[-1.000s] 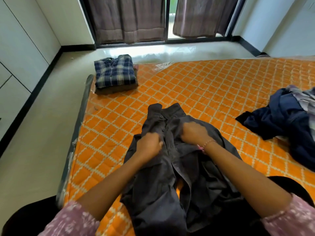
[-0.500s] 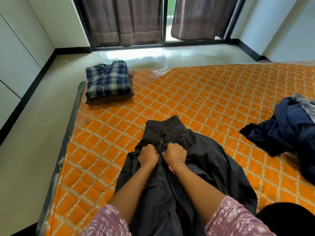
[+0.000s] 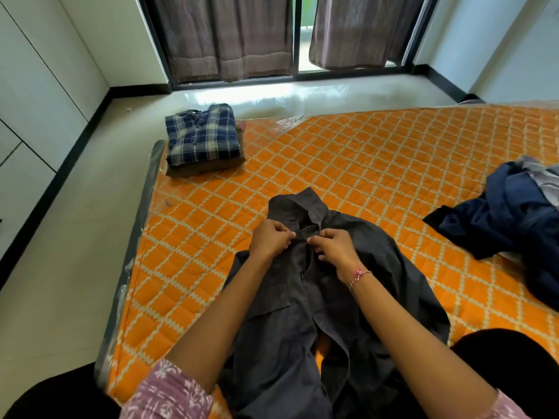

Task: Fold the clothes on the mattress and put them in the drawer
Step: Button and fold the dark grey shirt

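Observation:
A dark grey collared shirt (image 3: 363,267) lies face up on the orange quilted mattress (image 3: 348,164), collar pointing away from me. My left hand (image 3: 270,240) pinches the left edge of the shirt's front placket just below the collar. My right hand (image 3: 334,247) pinches the right edge opposite it, fingertips almost meeting over a button. A folded blue plaid shirt (image 3: 201,134) sits on top of a folded brown garment at the mattress's far left corner. A heap of unfolded navy and grey clothes (image 3: 514,225) lies at the right edge.
White cupboard fronts (image 3: 27,116) line the left wall, with pale floor between them and the mattress. Brown curtains (image 3: 223,34) hang over a dark-framed window at the back. Clear plastic wrap covers the mattress edge. My knees in black show at both bottom corners.
The camera tilted and the shirt sits flatter. My hands moved from bunched fists on the chest up to just under the collar, now pinching the placket edges with fingertips.

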`<state>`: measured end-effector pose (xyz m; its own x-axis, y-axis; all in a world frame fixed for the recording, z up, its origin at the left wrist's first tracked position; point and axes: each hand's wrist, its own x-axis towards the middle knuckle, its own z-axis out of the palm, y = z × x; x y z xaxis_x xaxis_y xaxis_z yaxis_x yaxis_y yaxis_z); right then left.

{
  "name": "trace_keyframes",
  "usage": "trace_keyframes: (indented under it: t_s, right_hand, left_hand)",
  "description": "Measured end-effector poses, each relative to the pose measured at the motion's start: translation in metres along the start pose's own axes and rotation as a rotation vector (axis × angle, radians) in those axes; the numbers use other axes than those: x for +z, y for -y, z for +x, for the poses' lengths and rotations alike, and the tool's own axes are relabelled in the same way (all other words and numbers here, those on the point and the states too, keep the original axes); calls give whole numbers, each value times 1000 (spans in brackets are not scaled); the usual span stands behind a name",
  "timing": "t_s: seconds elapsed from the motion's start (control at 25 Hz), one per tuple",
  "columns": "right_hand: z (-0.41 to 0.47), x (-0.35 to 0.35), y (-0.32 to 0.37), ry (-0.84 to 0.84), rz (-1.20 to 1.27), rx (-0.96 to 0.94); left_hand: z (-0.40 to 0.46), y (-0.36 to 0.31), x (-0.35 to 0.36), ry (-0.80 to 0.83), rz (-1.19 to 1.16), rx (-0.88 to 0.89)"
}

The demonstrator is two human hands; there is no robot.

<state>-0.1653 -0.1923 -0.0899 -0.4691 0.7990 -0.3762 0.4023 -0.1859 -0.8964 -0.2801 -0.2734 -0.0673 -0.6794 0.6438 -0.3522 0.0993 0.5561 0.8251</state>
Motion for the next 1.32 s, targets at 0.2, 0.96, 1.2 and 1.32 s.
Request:
trace_keyframes:
  t_s: [0.2,0.96,1.2,1.32]
  right_hand:
    - [-35,0,20,-37,-43,-83]
    - [-67,-20,38,131,276,-32]
    - [-62,-14,36,46,141,-172]
    - [-60,-8,38,-138,-148,-342]
  left_hand:
    - [-26,-21,-10,-8,177,98]
    - [-59,-26,-3,-132,-8,306]
    - [-61,-27,1,-134,-147,243]
    - [-65,-25,7,-128,-275,196]
